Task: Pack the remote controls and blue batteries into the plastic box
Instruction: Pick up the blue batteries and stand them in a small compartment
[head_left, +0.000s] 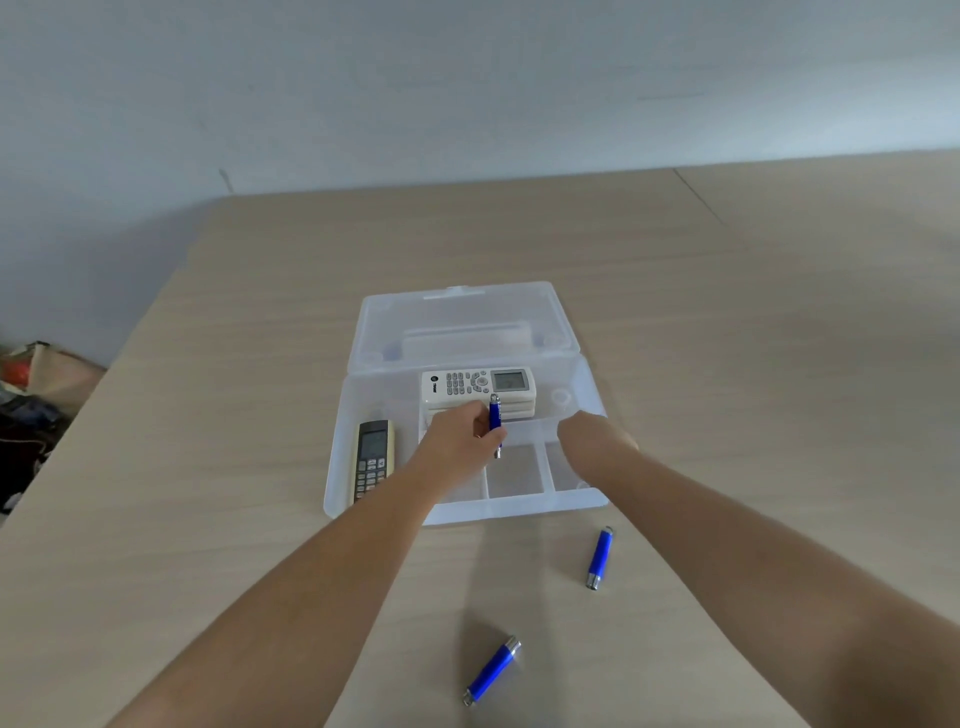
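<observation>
A clear plastic box (467, 512) lies open on the table, its lid (462, 322) tipped back. Inside, a white remote (475, 387) tops a stack at the back, and a beige-and-black remote (373, 457) lies in the left compartment. My left hand (457, 434) is shut on a blue battery (495, 423), held upright over the small front compartments. My right hand (589, 436) hovers over the box's right side; its fingers are hidden behind the wrist. Two more blue batteries, one (600, 557) near the box and one (492, 670) closer to me, lie on the table.
The wooden table (727, 338) stretches wide to the right and behind the box. Past its left edge, bags and clutter (31, 395) sit on the floor. A pale wall stands behind the table.
</observation>
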